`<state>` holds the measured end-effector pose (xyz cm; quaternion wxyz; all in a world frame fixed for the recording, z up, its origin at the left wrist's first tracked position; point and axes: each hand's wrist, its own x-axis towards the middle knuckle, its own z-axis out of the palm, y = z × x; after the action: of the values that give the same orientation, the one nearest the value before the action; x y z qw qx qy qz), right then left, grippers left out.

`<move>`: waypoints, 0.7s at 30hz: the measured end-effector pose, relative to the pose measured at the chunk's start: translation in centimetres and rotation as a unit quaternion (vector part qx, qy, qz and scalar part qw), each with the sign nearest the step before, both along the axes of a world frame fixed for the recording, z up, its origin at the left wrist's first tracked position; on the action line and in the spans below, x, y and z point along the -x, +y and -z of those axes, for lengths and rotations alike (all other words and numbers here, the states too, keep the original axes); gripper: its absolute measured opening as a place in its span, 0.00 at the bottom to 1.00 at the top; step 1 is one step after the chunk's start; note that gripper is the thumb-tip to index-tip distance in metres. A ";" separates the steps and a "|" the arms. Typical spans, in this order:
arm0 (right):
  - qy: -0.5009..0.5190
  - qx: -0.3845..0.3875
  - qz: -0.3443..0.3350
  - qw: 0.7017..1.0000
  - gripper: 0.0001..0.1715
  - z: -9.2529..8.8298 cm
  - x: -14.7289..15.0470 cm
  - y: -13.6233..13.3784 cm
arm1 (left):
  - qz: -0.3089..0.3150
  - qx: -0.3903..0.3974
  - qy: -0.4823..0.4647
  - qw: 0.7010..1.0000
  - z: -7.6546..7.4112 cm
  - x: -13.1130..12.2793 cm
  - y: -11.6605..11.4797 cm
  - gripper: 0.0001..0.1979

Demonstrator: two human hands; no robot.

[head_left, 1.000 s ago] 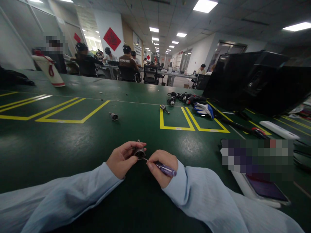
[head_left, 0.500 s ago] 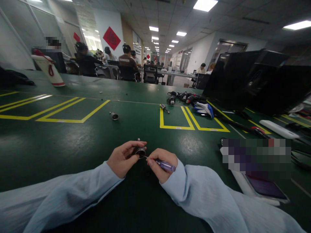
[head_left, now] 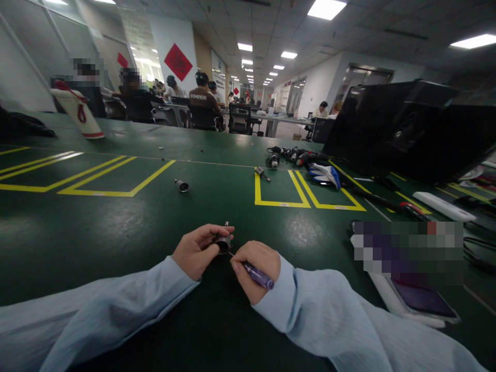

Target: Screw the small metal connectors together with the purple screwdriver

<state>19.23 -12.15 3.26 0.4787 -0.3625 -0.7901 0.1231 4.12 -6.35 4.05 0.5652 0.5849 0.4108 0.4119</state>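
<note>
My left hand (head_left: 196,252) is closed round a small dark metal cylindrical part (head_left: 223,242) with a thin stud on top, held just above the green table (head_left: 127,232). My right hand (head_left: 253,268) grips a small screwdriver with a clear purple handle (head_left: 259,276). Its thin shaft points up-left into the open end of the metal part. Both forearms in light blue sleeves rest on the table near its front edge.
A similar metal part (head_left: 181,185) lies further back left, another (head_left: 262,173) by the yellow floor-tape boxes. Several parts and a blue-white glove (head_left: 325,174) lie at back right beside black cases (head_left: 403,129). A phone (head_left: 420,302) lies right. A white cup (head_left: 79,113) stands far left. People sit beyond.
Both hands shifted slightly; the right hand turned the screwdriver so its handle points more downward. The metal part tilted a little in the left fingers.
</note>
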 end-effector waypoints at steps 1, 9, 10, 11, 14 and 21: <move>-0.002 0.003 0.002 1.000 0.05 0.0 0.0 0.0 | -0.001 0.004 -0.001 1.000 0.0 0.0 0.0 0.10; 0.013 0.000 0.010 1.000 0.05 0.3 0.2 0.1 | 0.001 -0.005 0.010 1.000 0.3 0.1 0.1 0.12; 0.018 -0.004 0.014 1.000 0.05 0.4 0.3 0.1 | 0.002 -0.006 0.012 1.000 0.3 0.1 0.2 0.12; 0.023 -0.007 0.018 1.000 0.05 0.5 0.3 0.1 | 0.002 -0.007 0.013 1.000 0.2 0.0 0.2 0.12; 0.024 -0.001 0.022 0.999 0.05 0.6 0.4 0.1 | 0.002 -0.002 0.016 1.000 0.0 0.0 0.1 0.12; 0.023 0.001 0.026 0.999 0.05 0.2 0.2 0.0 | 0.012 -0.005 0.010 1.000 0.1 0.1 0.0 0.11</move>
<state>19.03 -12.15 3.07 0.4994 -0.3801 -0.7693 0.1195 4.06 -6.35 3.95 0.5626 0.5970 0.4074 0.4014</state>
